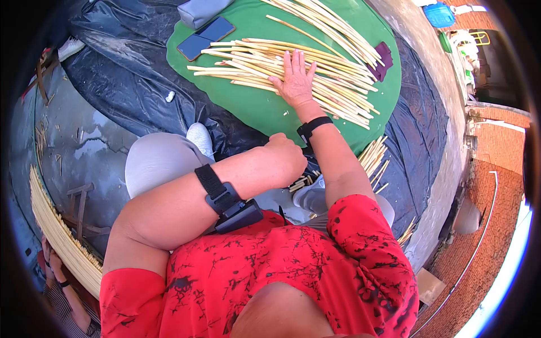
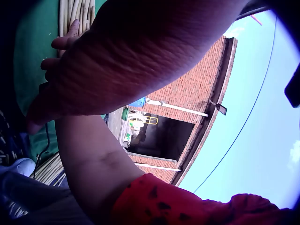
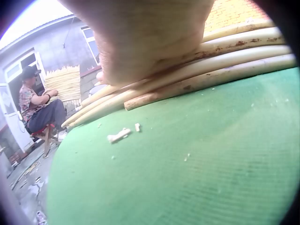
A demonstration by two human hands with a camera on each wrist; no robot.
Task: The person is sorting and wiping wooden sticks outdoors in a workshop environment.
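Note:
A heap of pale peeled sticks lies across a round green mat. My right hand rests flat on the heap with its fingers straight and spread. The right wrist view shows this hand pressing on the sticks above the mat. My left hand is curled into a fist over my knees. It appears to grip a smaller stick bundle, whose short ends poke out below the fist. The grip itself is partly hidden.
A phone, a grey pouch and a dark red cloth sit on the mat. Black sheeting surrounds it. A long stick bundle lies at left. A seated person works farther off.

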